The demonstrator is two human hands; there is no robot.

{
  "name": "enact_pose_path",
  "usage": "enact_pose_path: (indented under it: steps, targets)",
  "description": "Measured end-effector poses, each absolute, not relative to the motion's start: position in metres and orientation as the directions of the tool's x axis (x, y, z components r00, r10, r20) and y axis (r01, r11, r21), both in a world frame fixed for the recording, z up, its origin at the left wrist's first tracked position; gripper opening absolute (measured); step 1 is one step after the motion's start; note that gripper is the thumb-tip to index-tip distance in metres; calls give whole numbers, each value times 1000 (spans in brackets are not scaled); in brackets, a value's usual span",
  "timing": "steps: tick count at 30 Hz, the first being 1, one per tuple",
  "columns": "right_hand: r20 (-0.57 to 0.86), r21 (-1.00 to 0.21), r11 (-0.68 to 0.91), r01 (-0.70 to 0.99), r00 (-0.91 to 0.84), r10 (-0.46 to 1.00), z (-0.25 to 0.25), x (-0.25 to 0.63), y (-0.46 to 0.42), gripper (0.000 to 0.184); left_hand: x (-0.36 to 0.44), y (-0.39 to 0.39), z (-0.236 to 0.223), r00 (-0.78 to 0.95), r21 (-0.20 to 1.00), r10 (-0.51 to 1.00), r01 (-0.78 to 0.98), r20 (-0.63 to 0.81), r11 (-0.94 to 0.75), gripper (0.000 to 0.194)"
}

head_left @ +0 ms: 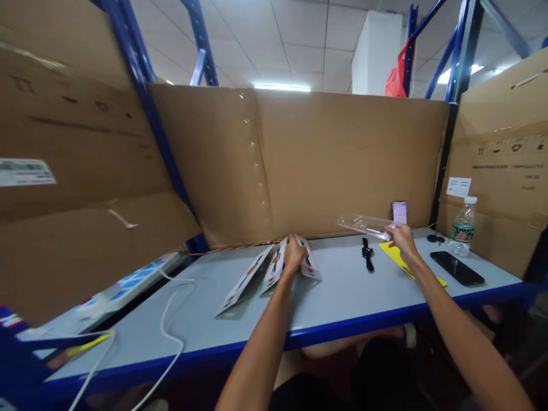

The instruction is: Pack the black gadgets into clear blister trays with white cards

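White cable (pixel 169 331) trails over the near left of the grey surface (pixel 342 302). Left hand (pixel 294 255) is closed on white packaging cards (pixel 274 267) fanned out mid-surface. Right hand (pixel 400 235) pinches a clear plastic bag (pixel 363 224), lifted above a yellow sheet (pixel 396 256). Black watch (pixel 367 254) lies between the hands; phone (pixel 457 268) and water bottle (pixel 463 226) sit far right, against the cardboard wall (pixel 342 154).

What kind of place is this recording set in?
Probably a warehouse packing station: blue metal racking hung with big cardboard sheets, and a grey shelf used as a bench. The left hand rests on printed packaging cards; the right hand holds a clear plastic bag.
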State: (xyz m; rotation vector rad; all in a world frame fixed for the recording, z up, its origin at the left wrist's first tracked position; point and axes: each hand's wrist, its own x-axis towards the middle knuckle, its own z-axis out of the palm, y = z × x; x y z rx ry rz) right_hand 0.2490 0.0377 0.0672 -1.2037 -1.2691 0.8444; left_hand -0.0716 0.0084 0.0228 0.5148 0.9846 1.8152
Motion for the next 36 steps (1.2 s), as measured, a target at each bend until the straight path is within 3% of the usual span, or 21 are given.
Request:
enact_pose_path:
  steps: [4, 7, 9, 11, 13, 17, 20, 22, 23, 24, 26, 29, 36]
  targets:
    - [217, -973, 225, -49, 132, 967, 34, 256, -26, 12, -54, 0, 36, -467, 811, 881, -488, 71, -323, 36]
    - [171, -916, 190, -354, 84, 982, 13, 236, -62, 28, -23, -1, 40, -385, 796, 911, -500, 148, -341, 33]
    - [157, -870, 158, -468, 41, 987, 3, 214, -80, 37, 1, -3, 37, -281, 791, 946, -537, 161, -294, 25]
    - [132, -862, 84, -501, -62, 989, -3, 191, -93, 42, 21, -5, 33, -145, 786, 978, -583, 151, -207, 29]
    - [114, -860, 28, -509, -140, 984, -9, 169, -102, 48, 31, -9, 30, -33, 770, 990, -624, 140, -130, 48]
    - [78, -867, -79, -492, -290, 954, -20, 145, -111, 57, 23, -11, 27, 21, 725, 989, -682, 147, -93, 63]
    - [83, -940, -80, -333, -448, 890, -21, 149, -108, 58, 6, -6, 25, -4, 709, 991, -698, 137, -101, 59]
    - [100, -995, 84, -59, -387, 917, -15, 163, -100, 46, -2, -1, 21, -31, 701, 992, -705, 120, -107, 59]
    - [130, -969, 183, 165, -289, 949, -11, 172, -94, 38, -5, 1, 19, -45, 697, 993, -709, 110, -109, 59]
    - [194, -874, 243, 420, -156, 969, -7, 181, -87, 30, -7, 3, 17, -54, 693, 994, -713, 100, -109, 60]
    - [320, -539, 174, 824, 9, 947, 0, 196, -68, 23, -9, 6, 14, -59, 689, 995, -718, 81, -99, 61]
    - [314, -367, 118, 923, 4, 949, 5, 204, -38, 33, -8, 8, 12, -40, 695, 997, -715, 66, -75, 60]
    - [227, -342, 161, 926, -85, 970, 1, 183, -8, 26, -6, 5, 13, 50, 732, 995, -681, 81, -26, 63]
